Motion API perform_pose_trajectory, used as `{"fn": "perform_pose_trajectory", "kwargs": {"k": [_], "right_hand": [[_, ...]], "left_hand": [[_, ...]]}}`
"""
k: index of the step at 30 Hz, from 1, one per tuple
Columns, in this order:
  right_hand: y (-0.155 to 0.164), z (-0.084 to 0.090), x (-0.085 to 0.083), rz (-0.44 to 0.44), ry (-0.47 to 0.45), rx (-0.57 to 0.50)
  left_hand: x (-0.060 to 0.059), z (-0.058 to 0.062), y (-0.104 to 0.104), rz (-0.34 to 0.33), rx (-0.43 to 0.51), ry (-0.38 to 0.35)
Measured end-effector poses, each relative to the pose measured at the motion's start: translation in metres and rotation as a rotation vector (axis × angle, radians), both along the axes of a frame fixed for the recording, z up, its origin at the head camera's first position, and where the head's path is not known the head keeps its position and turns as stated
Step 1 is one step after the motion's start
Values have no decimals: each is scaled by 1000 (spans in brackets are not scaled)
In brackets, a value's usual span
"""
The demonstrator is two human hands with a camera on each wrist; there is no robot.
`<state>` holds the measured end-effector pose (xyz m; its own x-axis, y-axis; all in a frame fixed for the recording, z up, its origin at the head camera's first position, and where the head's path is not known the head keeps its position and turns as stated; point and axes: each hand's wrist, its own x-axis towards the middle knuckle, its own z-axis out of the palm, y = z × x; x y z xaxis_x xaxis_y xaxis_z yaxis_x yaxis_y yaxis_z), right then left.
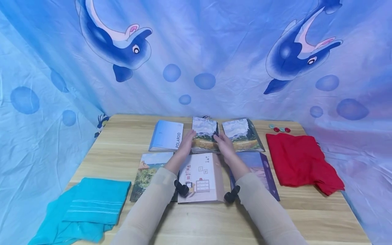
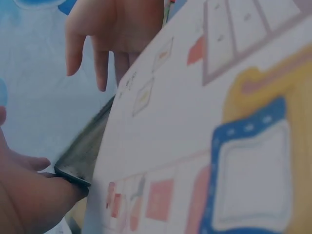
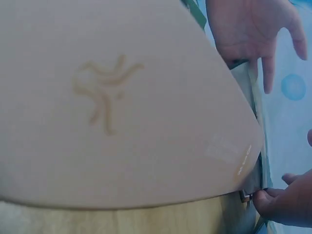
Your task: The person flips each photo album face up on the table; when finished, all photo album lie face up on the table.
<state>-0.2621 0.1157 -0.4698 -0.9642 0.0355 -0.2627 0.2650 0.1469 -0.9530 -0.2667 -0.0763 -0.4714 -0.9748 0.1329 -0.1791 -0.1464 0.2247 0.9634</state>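
A book with a painted sky-and-field cover [image 1: 204,133] sits at the middle of the wooden table [image 1: 122,136], held between both hands. My left hand [image 1: 185,144] grips its left edge, and the left wrist view shows that hand [image 2: 29,195] pinching the book's dark corner [image 2: 80,163]. My right hand [image 1: 225,144] grips the right edge, its fingertips [image 3: 285,200] at the lower corner. In front of the hands a beige book [image 1: 199,177] stands tented; it fills both wrist views [image 2: 204,146] [image 3: 122,107].
A Polaroid book [image 1: 166,136] lies to the left and a second painting book [image 1: 243,134] to the right. Nearer are a landscape book [image 1: 150,168] and a purple book [image 1: 260,166]. A teal cloth [image 1: 88,204], a red cloth [image 1: 301,161] and small round tokens [image 1: 280,129] lie at the sides.
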Motion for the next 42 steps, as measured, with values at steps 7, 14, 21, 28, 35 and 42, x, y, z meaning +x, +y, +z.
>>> {"fn": "perform_pose_trajectory", "kwargs": {"k": [7,14,21,28,35,42], "right_hand": [[4,-4,4,12,16,15],[12,0,1,27,76,55],[36,17,-4,11,163,93],[76,31,-4,-1,155,24],[111,31,-2,-35,122,8],[138,23,-2,-96,76,117]], "left_hand": [[1,1,0,12,-39,13],[1,3,5,11,-213,151],[2,10,26,-15,-294,366],[5,15,59,-151,-245,344],[7,11,88,-212,-191,282],[9,6,117,-213,-134,177]]}}
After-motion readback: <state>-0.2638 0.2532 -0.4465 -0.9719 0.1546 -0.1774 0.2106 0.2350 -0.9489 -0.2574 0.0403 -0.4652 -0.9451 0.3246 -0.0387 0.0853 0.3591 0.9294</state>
